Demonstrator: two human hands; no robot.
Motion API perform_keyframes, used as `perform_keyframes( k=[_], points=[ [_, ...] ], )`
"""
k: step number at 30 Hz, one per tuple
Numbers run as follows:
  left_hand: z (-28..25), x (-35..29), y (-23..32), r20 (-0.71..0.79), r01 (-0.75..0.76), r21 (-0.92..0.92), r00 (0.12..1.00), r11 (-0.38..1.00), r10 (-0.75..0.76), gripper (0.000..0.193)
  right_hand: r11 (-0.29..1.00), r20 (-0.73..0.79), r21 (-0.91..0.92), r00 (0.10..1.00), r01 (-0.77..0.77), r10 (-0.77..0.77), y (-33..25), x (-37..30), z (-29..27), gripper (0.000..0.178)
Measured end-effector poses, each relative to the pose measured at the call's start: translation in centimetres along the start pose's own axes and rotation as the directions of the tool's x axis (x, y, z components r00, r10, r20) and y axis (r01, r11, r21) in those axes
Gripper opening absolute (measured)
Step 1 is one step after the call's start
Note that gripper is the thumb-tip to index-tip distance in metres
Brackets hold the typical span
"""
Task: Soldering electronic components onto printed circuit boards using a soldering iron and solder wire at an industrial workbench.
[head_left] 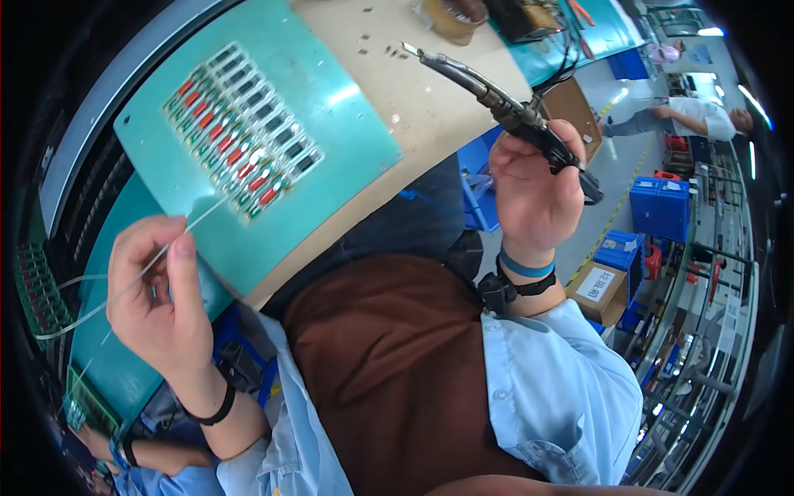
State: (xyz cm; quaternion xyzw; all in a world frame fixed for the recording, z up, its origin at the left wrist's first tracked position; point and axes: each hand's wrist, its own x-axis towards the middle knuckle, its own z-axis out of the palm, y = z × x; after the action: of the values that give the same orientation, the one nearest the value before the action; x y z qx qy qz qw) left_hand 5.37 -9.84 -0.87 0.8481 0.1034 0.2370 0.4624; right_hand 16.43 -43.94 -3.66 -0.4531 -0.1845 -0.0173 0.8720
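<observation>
My left hand (161, 302) pinches a thin pale solder wire (207, 212) between thumb and forefinger. The wire's tip reaches the near edge of a panel of small circuit boards (240, 124), and its tail loops away to the left. Rows of red parts, dark rectangles and green boards make up the panel, which lies on a teal sheet (331, 178). My right hand (538, 194) grips a soldering iron (506, 107) by its dark handle, raised right of the sheet. The iron's tip points up and left, apart from the boards.
Small dark bits (394, 51) lie on the brown board (422, 99) beyond the sheet. Another green circuit board panel (41, 289) stands at far left. A co-worker's hand (95, 442) is at lower left. Blue bins (660, 207) and a cardboard box (597, 291) stand at right.
</observation>
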Motion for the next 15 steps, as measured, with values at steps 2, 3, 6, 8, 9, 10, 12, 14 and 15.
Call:
perform_keyframes(
  k=[2, 3, 6, 8, 9, 10, 12, 14, 15],
  points=[
    [0.4, 0.3, 0.0, -0.006, -0.018, -0.03, 1.0, 0.999, 0.018, 0.006, 0.966, 0.074, -0.252, 0.996, 0.066, -0.048, 0.0, -0.8, 1.0, 0.054],
    [0.4, 0.3, -0.1, -0.009, -0.027, -0.043, 1.0, 0.999, 0.027, 0.007, 0.924, 0.118, -0.368, 0.991, 0.102, -0.063, 0.0, -1.2, 1.4, 0.054],
    [0.2, 0.3, -0.1, 0.008, -0.022, -0.003, 1.0, 1.0, 0.022, 0.008, 0.794, 0.375, -0.571, 0.927, 0.208, 0.026, -0.1, -2.1, 1.8, 0.054],
    [0.4, 0.3, 0.0, 0.022, -0.022, 0.005, 1.0, 1.0, 0.022, 0.009, 0.705, 0.484, -0.65, 0.87, 0.284, 0.095, -0.4, -2.0, 2.3, 0.054],
    [0.5, 0.3, 0.0, 0.014, -0.026, -0.002, 1.0, 1.0, 0.026, 0.009, 0.656, 0.53, -0.677, 0.839, 0.334, 0.12, -0.6, -1.7, 2.9, 0.052],
    [0.6, 0.3, -0.1, 0.005, -0.034, -0.013, 0.999, 0.999, 0.034, 0.009, 0.6, 0.574, -0.699, 0.806, 0.389, 0.147, -0.8, -1.4, 3.4, 0.05],
    [0.9, 0.3, -0.2, 0.004, -0.038, -0.023, 0.999, 0.999, 0.038, 0.009, 0.544, 0.607, -0.717, 0.773, 0.436, 0.181, -0.7, -1.4, 3.8, 0.049],
    [1.2, 0.3, -0.3, 0.009, -0.05, -0.024, 0.999, 0.998, 0.05, 0.009, 0.579, 0.581, -0.707, 0.8, 0.406, 0.149, -0.2, -1.8, 4.0, 0.04],
    [1.2, 0.3, -0.4, 0.008, -0.057, -0.022, 0.998, 0.998, 0.057, 0.009, 0.598, 0.571, -0.697, 0.811, 0.394, 0.131, 0.0, -1.8, 4.1, 0.036]
  ],
)
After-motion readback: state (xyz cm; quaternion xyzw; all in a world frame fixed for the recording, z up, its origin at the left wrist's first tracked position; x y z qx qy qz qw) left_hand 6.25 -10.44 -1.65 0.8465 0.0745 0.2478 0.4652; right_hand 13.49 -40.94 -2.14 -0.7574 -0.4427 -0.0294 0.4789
